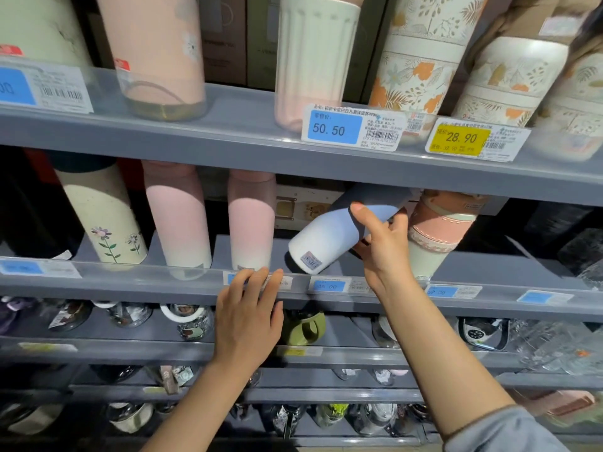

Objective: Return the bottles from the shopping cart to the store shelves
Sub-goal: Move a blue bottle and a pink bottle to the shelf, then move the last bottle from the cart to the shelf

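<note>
I'm tilting the blue-white bottle (339, 233) onto the shelf (489, 265), right hand (381, 246) fingers wrapping it, left hand (251, 314) fingers straight on the rail; next, standing it upright.

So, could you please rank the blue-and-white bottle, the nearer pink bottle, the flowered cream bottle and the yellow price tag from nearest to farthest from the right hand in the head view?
1. Blue-and-white bottle: in the right hand, tilted.
2. Nearer pink bottle: just to the left, same shelf.
3. Yellow price tag: shelf edge above, to the right.
4. Flowered cream bottle: far left, same shelf.
</note>
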### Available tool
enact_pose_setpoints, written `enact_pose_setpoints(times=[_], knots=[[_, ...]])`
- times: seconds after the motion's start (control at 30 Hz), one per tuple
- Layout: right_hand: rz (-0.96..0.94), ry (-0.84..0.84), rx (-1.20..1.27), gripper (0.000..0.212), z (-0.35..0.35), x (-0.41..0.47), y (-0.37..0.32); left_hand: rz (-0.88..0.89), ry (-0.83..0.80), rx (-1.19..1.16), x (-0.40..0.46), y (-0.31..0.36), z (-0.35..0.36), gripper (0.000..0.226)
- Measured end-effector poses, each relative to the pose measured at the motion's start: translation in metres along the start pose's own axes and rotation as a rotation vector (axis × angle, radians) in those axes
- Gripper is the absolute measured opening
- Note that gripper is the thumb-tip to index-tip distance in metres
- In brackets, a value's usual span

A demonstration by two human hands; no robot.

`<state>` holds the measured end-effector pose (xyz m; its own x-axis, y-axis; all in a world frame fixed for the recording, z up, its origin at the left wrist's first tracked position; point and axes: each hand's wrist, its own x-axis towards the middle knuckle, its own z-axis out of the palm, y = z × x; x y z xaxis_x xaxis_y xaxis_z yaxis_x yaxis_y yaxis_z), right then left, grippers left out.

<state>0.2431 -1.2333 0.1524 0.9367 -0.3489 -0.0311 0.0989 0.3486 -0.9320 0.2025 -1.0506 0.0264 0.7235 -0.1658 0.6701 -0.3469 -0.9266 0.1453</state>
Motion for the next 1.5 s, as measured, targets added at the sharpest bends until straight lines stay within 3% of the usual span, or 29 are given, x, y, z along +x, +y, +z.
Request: enact_pose_setpoints(times=[0.17,0.27,0.57,0.97,1.17,1.3,1.4,1.5], knots=[[-0.063,0.008,-0.211,0.042,-0.005,0.009,0.011,-0.003,0.01,0.0,-0.003,-0.001,0.002,0.052],[-0.072,-0.05,-0.31,0.047,-0.004,0.011,0.017,-0.017,-0.028,-0.006,-0.003,0.001,0.0,0.062],[-0.057,-0.255,-0.686,0.052,-0.004,0.023,0.015,-0.078,-0.07,0.001,-0.005,0.007,-0.002,0.065],[-0.109,-0.401,-0.575,0.05,-0.026,0.021,0.029,-0.128,-0.155,0.032,-0.005,0.02,-0.012,0.071],[-0.308,-0.387,-0.605,0.087,-0.05,-0.008,0.033,-0.195,-0.256,0.023,-0.003,0.025,-0.016,0.079],[-0.366,-0.391,-0.493,0.067,-0.058,-0.038,0.037,-0.216,-0.285,-0.035,-0.006,0.025,-0.023,0.075],[-0.281,-0.423,-0.484,0.049,-0.052,-0.061,0.046,-0.345,-0.275,-0.218,-0.034,0.02,-0.034,0.062],[-0.235,-0.477,-0.536,0.036,-0.03,-0.087,0.066,-0.349,-0.24,-0.299,-0.077,0.005,-0.059,0.045]])
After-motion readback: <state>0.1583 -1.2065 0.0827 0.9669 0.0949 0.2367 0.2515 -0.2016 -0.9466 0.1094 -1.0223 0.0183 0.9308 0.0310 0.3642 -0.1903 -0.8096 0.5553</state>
